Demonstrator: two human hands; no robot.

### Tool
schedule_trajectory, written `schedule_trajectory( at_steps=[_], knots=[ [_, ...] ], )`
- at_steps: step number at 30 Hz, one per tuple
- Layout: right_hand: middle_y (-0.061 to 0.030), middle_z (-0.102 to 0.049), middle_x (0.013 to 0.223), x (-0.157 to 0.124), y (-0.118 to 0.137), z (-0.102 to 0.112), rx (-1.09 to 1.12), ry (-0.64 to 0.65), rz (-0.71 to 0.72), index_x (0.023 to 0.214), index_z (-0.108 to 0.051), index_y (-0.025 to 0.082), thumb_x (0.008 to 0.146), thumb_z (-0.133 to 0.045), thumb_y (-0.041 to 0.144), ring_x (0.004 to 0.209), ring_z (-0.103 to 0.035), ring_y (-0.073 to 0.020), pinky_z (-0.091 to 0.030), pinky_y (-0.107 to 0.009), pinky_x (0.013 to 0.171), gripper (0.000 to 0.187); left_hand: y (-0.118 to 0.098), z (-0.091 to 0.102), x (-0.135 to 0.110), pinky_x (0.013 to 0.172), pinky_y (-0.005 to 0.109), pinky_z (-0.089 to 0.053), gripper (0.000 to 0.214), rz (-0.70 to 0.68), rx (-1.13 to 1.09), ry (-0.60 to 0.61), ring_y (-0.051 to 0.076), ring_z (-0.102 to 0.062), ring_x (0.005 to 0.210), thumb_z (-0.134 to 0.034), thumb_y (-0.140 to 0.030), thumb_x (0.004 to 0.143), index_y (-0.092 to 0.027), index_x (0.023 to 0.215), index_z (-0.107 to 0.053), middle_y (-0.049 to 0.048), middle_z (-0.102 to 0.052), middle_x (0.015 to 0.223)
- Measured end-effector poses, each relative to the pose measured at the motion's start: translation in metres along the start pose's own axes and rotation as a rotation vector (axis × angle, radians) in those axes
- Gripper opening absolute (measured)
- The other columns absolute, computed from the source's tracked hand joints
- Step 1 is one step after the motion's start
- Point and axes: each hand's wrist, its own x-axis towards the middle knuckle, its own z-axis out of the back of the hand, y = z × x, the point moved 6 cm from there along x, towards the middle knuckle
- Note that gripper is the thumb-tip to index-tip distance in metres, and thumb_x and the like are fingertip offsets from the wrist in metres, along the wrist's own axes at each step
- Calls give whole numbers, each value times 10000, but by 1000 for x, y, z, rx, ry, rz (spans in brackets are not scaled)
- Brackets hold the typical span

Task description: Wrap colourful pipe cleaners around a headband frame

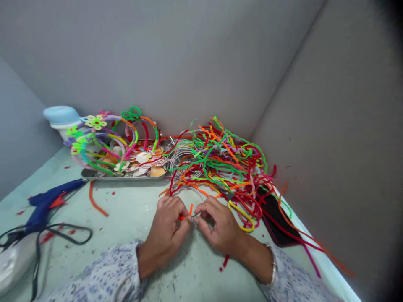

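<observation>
Left grip (170,224) pinched closed on orange stem (191,208); right grip (218,222) pinched closed on the hoop's (198,191) end, apparently to steady it (contact partly hidden). Both sit nearer the tabletop's (126,209) right edge than left.

Table (126,228) carries tray (141,178), pipe cleaners (226,157), probably a phone (280,224).

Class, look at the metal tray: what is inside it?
Seashells show inside the metal tray, with fuzzy flower-trimmed hoops rising above them. Whatever lies beneath the shells is covered and cannot be seen.
</observation>
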Motion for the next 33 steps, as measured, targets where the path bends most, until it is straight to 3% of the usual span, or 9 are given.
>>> schedule_trajectory(
  at_steps=[10, 24, 31, 33],
  knots=[
    [-9, -521, 807, 0, -7, -1, -17, -41, -26, 910, -560, 193, 841, -583, 171, 709, -526, -141, -406, -261, 637, 76, 2, -3, 0, 758, 352, -329, 154, -23, 25, -4, 166, -457, 725, -484, -205, 884, -173, 733, -475, -1, -508, 723],
    [-14, -527, 783, 0, -4, -3, -65, -22, 15, 918, -583, 189, 866, -569, 201, 693, -526, -146, -407, -270, 623, 55, 5, -3, 2, 778, 363, -332, 217, 75, 6, 0, 160, -455, 697, -463, -198, 897, -177, 682, -449, -19, -491, 672],
    [-14, -529, 789, 3, -5, 4, 10, -116, -33, 907, -578, 194, 867, -555, 179, 687, -538, -138, -445, -254, 625, 49, -2, 1, -1, 817, 384, -348, 49, -44, 61, -68, 198, -487, 828, -548, -214, 868, -176, 870, -516, 30, -552, 836],
    [-12, -530, 784, 3, -5, 6, 28, -137, -41, 901, -578, 198, 868, -554, 187, 680, -540, -136, -453, -249, 615, 42, -4, 4, -2, 847, 395, -350, 107, -81, 75, -112, 212, -489, 891, -575, -185, 844, -178, 934, -517, 48, -564, 904]
  ],
)
